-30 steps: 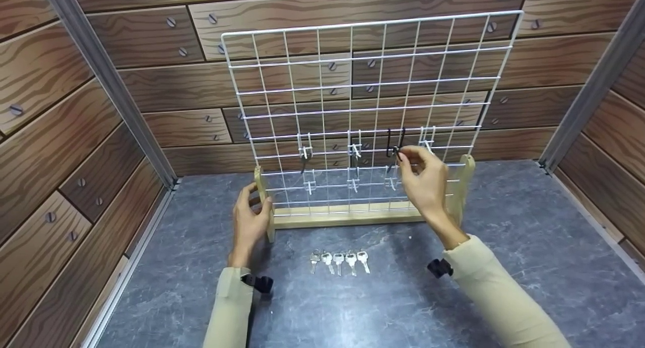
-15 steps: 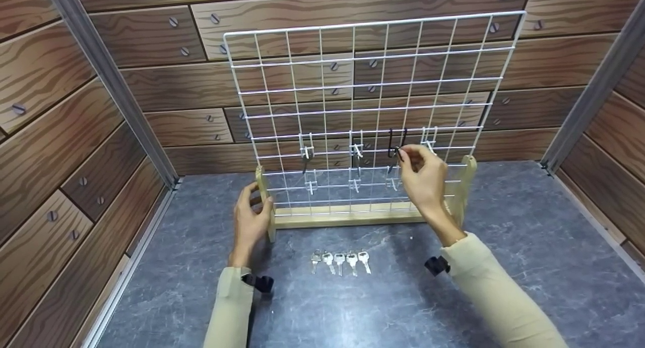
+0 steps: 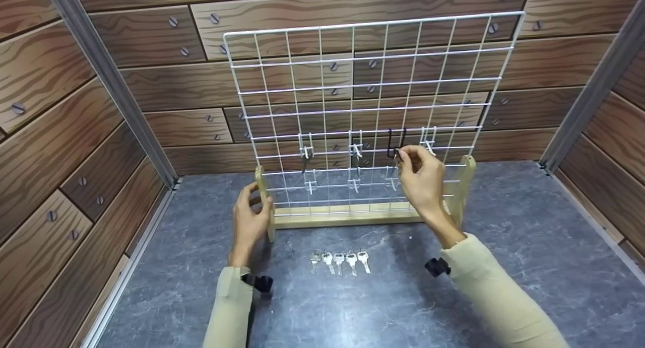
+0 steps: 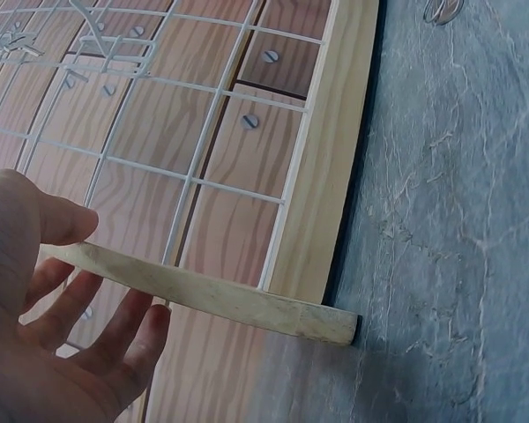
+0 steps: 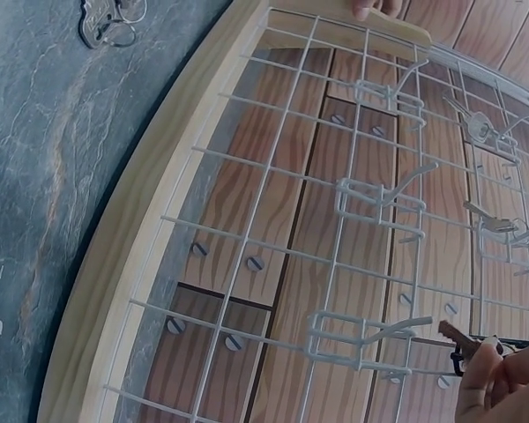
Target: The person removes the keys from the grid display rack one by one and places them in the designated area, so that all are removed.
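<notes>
A white wire grid rack [image 3: 351, 81] stands upright on a wooden base [image 3: 347, 217]. My left hand [image 3: 252, 214] grips the rack's left wooden side post [image 4: 220, 295], thumb on one face and fingers on the other. At a black hook [image 3: 389, 142] on the right half of the grid, my right hand [image 3: 424, 182] pinches a key [image 5: 458, 339]. Its blade sticks out beside the fingertips, while the head and ring are mostly hidden. Two more keys hang on white hooks to the left, one key [image 5: 480, 128] and another key [image 5: 494, 222].
Several loose keys [image 3: 339, 262] lie in a row on the grey marbled table [image 3: 322, 312], in front of the base. White hooks without keys, such as the lower middle hook [image 3: 355, 185], jut from the grid. Wood-patterned walls [image 3: 60, 151] enclose the table.
Both hands stay almost where they were. The key at the black hook has turned slightly in the right fingers and looks lighter; the left hand keeps its grip on the post.
</notes>
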A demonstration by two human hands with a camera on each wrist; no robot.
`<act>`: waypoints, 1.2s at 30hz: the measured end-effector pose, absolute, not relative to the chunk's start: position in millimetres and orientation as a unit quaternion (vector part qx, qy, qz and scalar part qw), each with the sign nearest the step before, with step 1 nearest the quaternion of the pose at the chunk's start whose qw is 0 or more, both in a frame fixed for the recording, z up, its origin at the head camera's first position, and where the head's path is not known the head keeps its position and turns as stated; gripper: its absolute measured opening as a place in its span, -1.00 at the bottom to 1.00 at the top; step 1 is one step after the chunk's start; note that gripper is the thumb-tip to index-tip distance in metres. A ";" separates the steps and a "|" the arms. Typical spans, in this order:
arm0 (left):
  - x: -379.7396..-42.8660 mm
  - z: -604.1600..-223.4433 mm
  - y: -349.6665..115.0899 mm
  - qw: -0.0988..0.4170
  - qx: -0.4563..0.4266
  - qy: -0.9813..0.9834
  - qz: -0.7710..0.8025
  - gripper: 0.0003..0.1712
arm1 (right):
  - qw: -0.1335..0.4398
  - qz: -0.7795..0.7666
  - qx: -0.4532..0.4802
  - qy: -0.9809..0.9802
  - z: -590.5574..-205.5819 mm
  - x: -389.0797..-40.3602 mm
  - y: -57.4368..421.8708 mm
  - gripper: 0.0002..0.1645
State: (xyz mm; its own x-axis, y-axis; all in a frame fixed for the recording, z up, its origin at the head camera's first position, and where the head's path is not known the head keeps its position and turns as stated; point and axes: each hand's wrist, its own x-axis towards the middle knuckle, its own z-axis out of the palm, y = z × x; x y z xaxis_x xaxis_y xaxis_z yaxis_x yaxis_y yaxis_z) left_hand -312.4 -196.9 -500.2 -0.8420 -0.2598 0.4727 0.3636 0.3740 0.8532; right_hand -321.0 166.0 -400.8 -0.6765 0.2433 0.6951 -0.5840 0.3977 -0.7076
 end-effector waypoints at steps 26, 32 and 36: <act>-311.1 -500.2 -197.9 0.285 -0.045 -0.780 -0.556 -0.49 | 0.346 0.559 0.130 -0.742 -394.8 -300.9 170.7 -0.89; -311.7 -500.5 -197.1 0.285 -0.048 -0.778 -0.557 -0.49 | 0.337 0.568 0.131 -0.739 -390.7 -294.3 172.8 -0.88; -311.9 -500.3 -196.5 0.283 -0.049 -0.777 -0.561 -0.49 | 0.333 0.570 0.129 -0.740 -388.4 -290.3 175.0 -0.88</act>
